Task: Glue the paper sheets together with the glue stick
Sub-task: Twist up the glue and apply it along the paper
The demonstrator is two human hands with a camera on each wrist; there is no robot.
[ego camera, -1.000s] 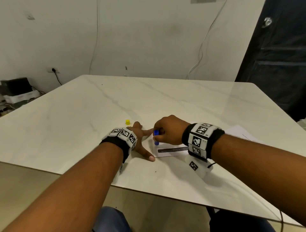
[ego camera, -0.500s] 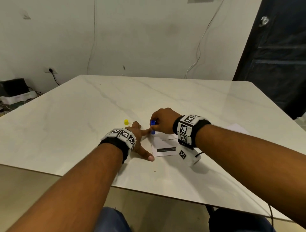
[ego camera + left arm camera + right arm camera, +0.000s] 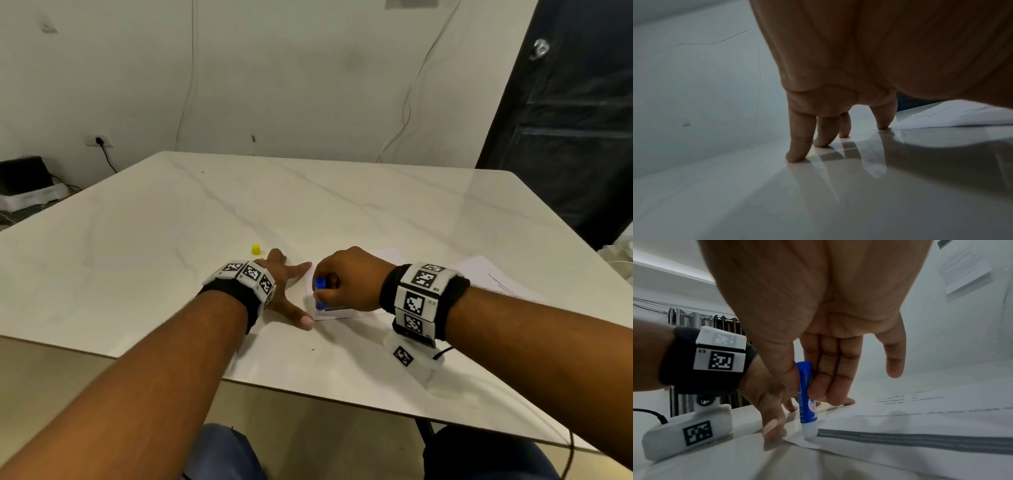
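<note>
Here the right hand (image 3: 818, 353) pinches the glue stick (image 3: 806, 395) between thumb and fingers (image 3: 830, 382), its pale tip pressed on the near-left corner of the sheet (image 3: 920, 426), just at the end of a dark printed band. The left hand (image 3: 279, 291) lies spread and flat on the tabletop (image 3: 342, 205), fingers straight, thumb and forefinger at the sheet's left edge. With the tip so near the corner, a stroke could run off onto the glossy marble-look top, or drag and crease the thin paper if the left hand's hold is light. The stick is a slim blue plastic tube; its small yellow cap (image 3: 255, 249) stands just beyond the left hand. A second printed sheet (image 3: 493, 274) lies to the right.
</note>
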